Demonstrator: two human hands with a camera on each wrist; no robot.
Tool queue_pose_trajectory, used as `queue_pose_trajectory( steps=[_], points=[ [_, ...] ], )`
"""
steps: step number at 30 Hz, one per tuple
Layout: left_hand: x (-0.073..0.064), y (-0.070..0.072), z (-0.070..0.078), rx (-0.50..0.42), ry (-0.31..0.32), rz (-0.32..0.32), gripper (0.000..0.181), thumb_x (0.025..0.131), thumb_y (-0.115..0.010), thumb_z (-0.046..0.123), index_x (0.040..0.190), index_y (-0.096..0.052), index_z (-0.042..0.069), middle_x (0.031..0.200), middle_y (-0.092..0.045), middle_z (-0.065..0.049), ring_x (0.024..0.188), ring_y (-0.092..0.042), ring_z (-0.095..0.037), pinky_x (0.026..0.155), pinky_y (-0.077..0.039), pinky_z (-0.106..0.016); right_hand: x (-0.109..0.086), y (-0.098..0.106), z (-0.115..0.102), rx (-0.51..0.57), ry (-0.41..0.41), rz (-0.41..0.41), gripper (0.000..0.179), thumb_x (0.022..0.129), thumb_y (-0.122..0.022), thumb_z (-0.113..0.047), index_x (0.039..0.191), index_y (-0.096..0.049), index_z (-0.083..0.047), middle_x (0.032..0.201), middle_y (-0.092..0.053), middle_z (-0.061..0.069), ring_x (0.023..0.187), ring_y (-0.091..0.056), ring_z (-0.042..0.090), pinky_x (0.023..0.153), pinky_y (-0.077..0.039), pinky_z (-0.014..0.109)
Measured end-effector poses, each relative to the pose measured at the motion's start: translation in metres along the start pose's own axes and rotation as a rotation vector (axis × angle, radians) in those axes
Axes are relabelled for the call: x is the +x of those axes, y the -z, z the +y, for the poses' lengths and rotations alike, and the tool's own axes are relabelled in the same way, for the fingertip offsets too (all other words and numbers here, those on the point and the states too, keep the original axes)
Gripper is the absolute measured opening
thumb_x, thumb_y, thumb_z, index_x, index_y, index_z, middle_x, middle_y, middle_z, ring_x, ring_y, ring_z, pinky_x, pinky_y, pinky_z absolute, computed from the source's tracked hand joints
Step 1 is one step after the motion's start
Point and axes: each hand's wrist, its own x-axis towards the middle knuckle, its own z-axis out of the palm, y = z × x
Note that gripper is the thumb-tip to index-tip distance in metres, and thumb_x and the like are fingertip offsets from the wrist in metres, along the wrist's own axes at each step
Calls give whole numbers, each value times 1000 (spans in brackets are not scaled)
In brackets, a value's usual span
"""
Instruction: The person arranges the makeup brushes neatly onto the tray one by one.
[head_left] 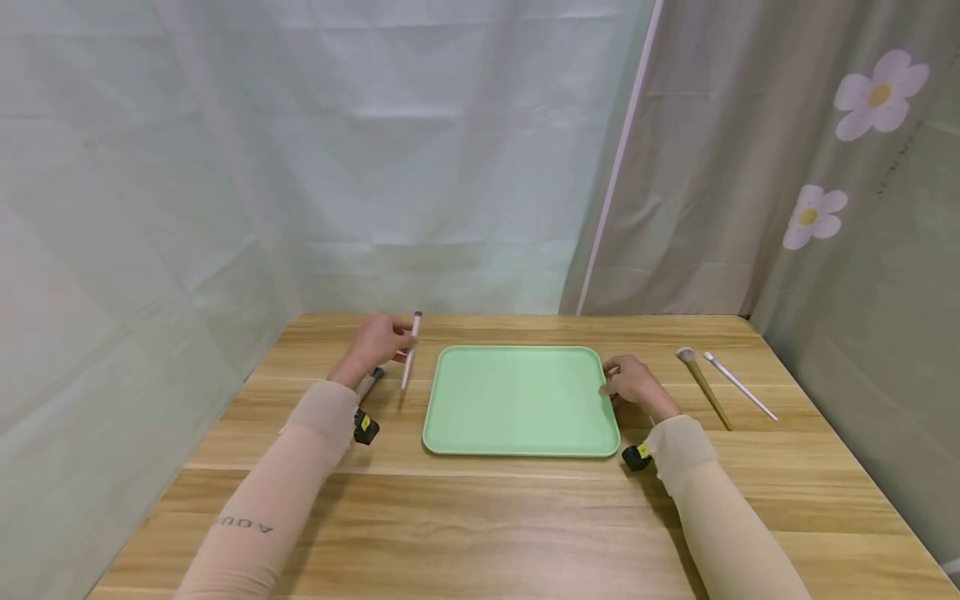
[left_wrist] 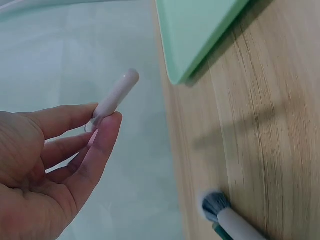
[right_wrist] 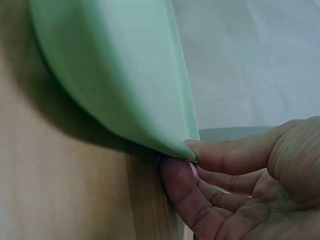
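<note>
Between thumb and fingers, my left hand (head_left: 377,342) pinches a slim pale makeup brush (head_left: 410,354) with a dark tip, held up over the table left of the tray. Its rounded handle end (left_wrist: 120,92) points away from the hand in the left wrist view. The light green tray (head_left: 521,400) lies in the middle of the table. My right hand (head_left: 633,382) grips the tray's right rim, thumb (right_wrist: 225,152) on top and a fingertip beneath. Under the left wrist lies a brush with dark bristles (left_wrist: 216,204), partly hidden in the head view, beside a dark green piece (left_wrist: 221,231).
Right of the right hand, a brush with a golden-brown handle (head_left: 707,392) and a thin white brush (head_left: 741,386) lie on the wooden table (head_left: 510,533). Pale curtains (head_left: 450,167) hang behind the table and along its sides.
</note>
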Motion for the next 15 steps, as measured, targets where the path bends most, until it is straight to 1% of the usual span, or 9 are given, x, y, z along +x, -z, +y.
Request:
queue_pose_trajectory(
  steps=[3, 7, 12, 15],
  points=[
    [0, -4, 4, -6, 10, -6, 41, 104, -62, 4, 141, -57, -12, 120, -66, -31, 91, -75, -30, 84, -63, -42, 0, 0, 0, 0, 0, 1, 44, 94, -65, 7, 135, -53, 17, 105, -58, 24, 73, -64, 24, 65, -61, 35],
    [0, -7, 6, -20, 7, 1, 41, 103, -63, 3, 140, -57, -12, 121, -66, -31, 90, -75, -30, 82, -63, -40, 0, -1, -1, 5, 3, -1, 44, 94, -65, 7, 135, -53, 17, 104, -58, 23, 74, -63, 24, 65, -61, 35],
    [0, -12, 6, -67, 0, 2, 38, 102, -64, 1, 137, -59, -14, 120, -67, -33, 94, -75, -37, 81, -63, -40, 0, 0, -1, 9, 6, -6, 45, 94, -65, 7, 135, -53, 17, 104, -58, 24, 74, -63, 25, 65, -61, 36],
    [0, -16, 8, -91, 2, 0, 38, 101, -65, 0, 135, -60, -14, 117, -68, -32, 94, -75, -38, 81, -63, -41, 1, -1, 0, 11, 0, -5, 45, 94, -65, 7, 136, -53, 17, 105, -58, 23, 74, -63, 25, 65, -61, 35]
  ],
)
